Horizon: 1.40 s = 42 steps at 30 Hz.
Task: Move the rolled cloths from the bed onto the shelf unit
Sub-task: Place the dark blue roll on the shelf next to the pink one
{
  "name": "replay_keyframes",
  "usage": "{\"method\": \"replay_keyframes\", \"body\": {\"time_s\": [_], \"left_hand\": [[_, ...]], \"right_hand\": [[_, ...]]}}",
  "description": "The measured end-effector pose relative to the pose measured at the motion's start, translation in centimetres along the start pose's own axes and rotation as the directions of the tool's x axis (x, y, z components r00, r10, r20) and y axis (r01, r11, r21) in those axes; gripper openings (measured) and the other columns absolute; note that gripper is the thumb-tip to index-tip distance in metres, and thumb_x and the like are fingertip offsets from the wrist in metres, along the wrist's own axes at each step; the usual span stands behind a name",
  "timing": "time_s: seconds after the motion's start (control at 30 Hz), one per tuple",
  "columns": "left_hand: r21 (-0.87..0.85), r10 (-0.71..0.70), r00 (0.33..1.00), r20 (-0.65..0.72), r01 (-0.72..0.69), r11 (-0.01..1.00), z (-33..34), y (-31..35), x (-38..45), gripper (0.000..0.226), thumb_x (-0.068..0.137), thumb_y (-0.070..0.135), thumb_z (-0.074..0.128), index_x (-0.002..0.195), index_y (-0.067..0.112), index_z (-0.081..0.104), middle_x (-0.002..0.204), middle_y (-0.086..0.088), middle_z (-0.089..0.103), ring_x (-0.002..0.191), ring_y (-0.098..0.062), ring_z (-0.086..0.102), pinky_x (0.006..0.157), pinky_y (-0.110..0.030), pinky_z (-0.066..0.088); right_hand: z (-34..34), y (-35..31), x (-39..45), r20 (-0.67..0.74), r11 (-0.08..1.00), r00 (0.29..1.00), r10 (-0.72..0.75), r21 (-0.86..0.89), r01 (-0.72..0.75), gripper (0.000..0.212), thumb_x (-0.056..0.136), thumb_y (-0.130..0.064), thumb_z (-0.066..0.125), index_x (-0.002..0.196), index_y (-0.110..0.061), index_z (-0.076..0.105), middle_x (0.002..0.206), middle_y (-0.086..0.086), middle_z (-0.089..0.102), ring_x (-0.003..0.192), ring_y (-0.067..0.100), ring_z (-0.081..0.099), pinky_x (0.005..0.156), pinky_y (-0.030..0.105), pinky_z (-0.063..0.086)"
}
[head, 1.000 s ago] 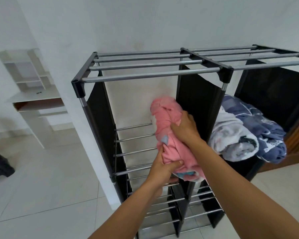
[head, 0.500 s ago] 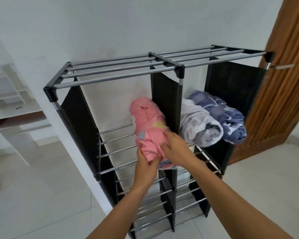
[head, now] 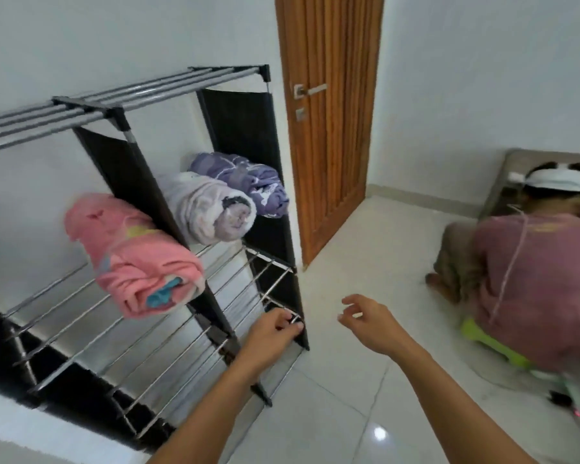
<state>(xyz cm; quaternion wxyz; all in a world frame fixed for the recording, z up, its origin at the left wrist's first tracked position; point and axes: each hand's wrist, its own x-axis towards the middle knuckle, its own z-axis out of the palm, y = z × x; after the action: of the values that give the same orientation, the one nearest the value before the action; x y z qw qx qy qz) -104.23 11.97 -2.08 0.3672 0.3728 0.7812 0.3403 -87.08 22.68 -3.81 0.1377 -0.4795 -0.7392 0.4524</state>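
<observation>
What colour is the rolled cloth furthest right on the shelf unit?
The rolled cloth nearest the door is purple with a white pattern, seen in the head view.

no readable text, labels, numbers, signs

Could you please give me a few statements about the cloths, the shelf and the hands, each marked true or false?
1. The pink roll lies on the shelf, in the compartment left of the black divider. True.
2. The right hand holds a cloth. False: it is empty, fingers spread, over the floor.
3. The white roll and purple roll share the right compartment. True.
4. The door stands wide open. False: it looks shut.
5. The left hand grips the pink roll. False: it is empty, low by the shelf's front corner.
</observation>
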Motion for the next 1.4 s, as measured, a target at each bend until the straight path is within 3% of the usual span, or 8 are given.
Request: {"method": "replay_keyframes", "body": {"time_s": [0.17, 0.33, 0.53, 0.73, 0.87, 1.07, 1.3, 1.4], "left_hand": [[0.102, 0.148, 0.919, 0.365, -0.198, 0.975, 8.7, 3.0, -1.0, 0.020, 0.089, 0.026, 0.065, 0.103, 0.013, 0.062, 0.096, -0.007, 0.067, 0.077, -0.021, 0.063, 0.067, -0.028, 0.047], [0.140, 0.126, 0.631, 0.766, -0.354, 0.925, 22.1, 5.3, -9.2, 0.014, 0.090, 0.029, 0.062, 0.097, 0.017, 0.060, 0.093, -0.003, 0.063, 0.077, -0.016, 0.062, 0.067, -0.026, 0.045], [0.107, 0.043, 0.241, 0.970, -0.575, 0.811, 35.8, 8.1, -22.9, 0.008, 0.093, 0.024, 0.058, 0.091, 0.016, 0.056, 0.089, -0.003, 0.057, 0.067, -0.010, 0.054, 0.057, -0.021, 0.040], [0.075, -0.103, -0.002, 0.995, -0.667, 0.742, 47.6, 9.5, -36.2, 0.012, 0.094, 0.028, 0.056, 0.084, 0.021, 0.056, 0.081, 0.005, 0.058, 0.064, -0.008, 0.057, 0.057, -0.021, 0.042], [0.166, -0.230, -0.023, 0.973, -0.622, 0.765, 54.0, 9.1, -43.8, 0.015, 0.095, 0.030, 0.055, 0.085, 0.020, 0.053, 0.083, 0.003, 0.055, 0.065, -0.010, 0.056, 0.062, -0.023, 0.045], [0.297, -0.346, 0.019, 0.938, -0.561, 0.773, 61.1, 7.6, -50.3, 0.017, 0.093, 0.031, 0.058, 0.095, 0.015, 0.052, 0.097, -0.003, 0.052, 0.084, -0.018, 0.056, 0.067, -0.030, 0.048], [0.506, -0.488, 0.139, 0.862, -0.302, 0.808, 71.2, 8.0, -52.5, 0.052, 0.090, 0.035, 0.062, 0.134, 0.012, 0.045, 0.141, -0.016, 0.044, 0.120, -0.035, 0.053, 0.080, -0.046, 0.050], [0.627, -0.613, 0.131, 0.779, -0.146, 0.765, 75.2, 8.4, -51.5, 0.072, 0.086, 0.043, 0.065, 0.145, 0.014, 0.035, 0.146, -0.022, 0.042, 0.110, -0.040, 0.059, 0.075, -0.050, 0.052]], "right_hand": [[-3.2, 9.5, -13.4, -0.308, 0.932, 0.888, 0.342, 0.235, -0.277, 0.035, 0.087, -0.028, 0.062, 0.119, -0.017, 0.055, 0.104, 0.003, 0.067, 0.097, 0.022, 0.064, 0.076, 0.029, 0.050], [-5.4, 17.8, -30.8, -0.465, 0.742, 0.581, 0.668, 0.470, -0.477, 0.037, 0.088, -0.029, 0.060, 0.121, -0.016, 0.054, 0.102, 0.003, 0.067, 0.095, 0.021, 0.064, 0.077, 0.028, 0.048], [-5.4, 23.1, -49.5, -0.552, 0.556, 0.130, 0.824, 0.740, -0.379, 0.032, 0.090, -0.027, 0.059, 0.119, -0.017, 0.052, 0.093, 0.002, 0.065, 0.085, 0.017, 0.064, 0.067, 0.025, 0.047], [-3.9, 28.7, -62.5, -0.431, 0.406, -0.127, 0.894, 0.896, -0.181, 0.031, 0.088, -0.025, 0.061, 0.117, -0.017, 0.053, 0.093, 0.006, 0.068, 0.087, 0.021, 0.066, 0.071, 0.030, 0.049], [-3.9, 32.1, -69.1, -0.370, 0.358, -0.207, 0.905, 0.929, -0.097, 0.028, 0.086, -0.019, 0.063, 0.113, -0.013, 0.057, 0.086, 0.004, 0.068, 0.078, 0.020, 0.067, 0.067, 0.030, 0.046], [-5.9, 36.1, -76.4, -0.275, 0.287, -0.283, 0.919, 0.958, 0.001, 0.018, 0.085, -0.022, 0.064, 0.102, -0.021, 0.059, 0.095, 0.006, 0.070, 0.090, 0.024, 0.066, 0.082, 0.042, 0.051], [-12.6, 42.3, -79.1, -0.257, 0.261, -0.291, 0.922, 0.965, -0.026, 0.037, 0.086, -0.025, 0.063, 0.120, -0.016, 0.052, 0.105, 0.006, 0.065, 0.091, 0.019, 0.063, 0.071, 0.029, 0.050], [-16.1, 45.3, -80.1, -0.232, 0.235, -0.293, 0.927, 0.972, -0.027, 0.045, 0.086, -0.025, 0.063, 0.127, -0.013, 0.049, 0.104, 0.005, 0.064, 0.085, 0.017, 0.061, 0.064, 0.026, 0.047]]}}
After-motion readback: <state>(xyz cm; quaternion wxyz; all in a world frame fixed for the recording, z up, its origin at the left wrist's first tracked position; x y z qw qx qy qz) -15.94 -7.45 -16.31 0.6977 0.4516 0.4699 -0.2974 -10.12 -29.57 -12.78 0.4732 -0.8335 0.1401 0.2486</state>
